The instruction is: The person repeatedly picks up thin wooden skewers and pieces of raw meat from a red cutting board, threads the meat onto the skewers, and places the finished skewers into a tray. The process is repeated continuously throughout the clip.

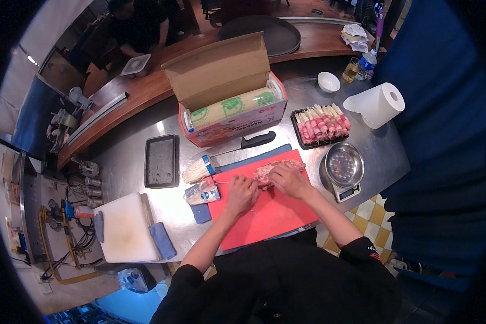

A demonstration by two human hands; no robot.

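Note:
A pile of thin-sliced raw meat [263, 175] lies near the far edge of a red cutting board [279, 214]. My right hand [289, 180] is over the meat, its fingers bent into the slices and covering part of them. At the pile's left end, my left hand [244, 193] has its fingers curled; what lies between the fingertips is hidden. Two packs of enoki mushrooms, an upper pack [196, 170] and a lower pack [200, 193], rest by the board's left edge. Beyond the board, a black tray [322, 145] holds several meat-wrapped enoki rolls [324, 123].
A black-handled knife [259, 139] lies before an open cling film box [235, 129]. On the right are a steel bowl [344, 164] on a digital scale [348, 194] and a paper towel roll [376, 105]. Leftward are a black tray [160, 161] and white cutting boards [125, 231]. A person [139, 28] is across the counter.

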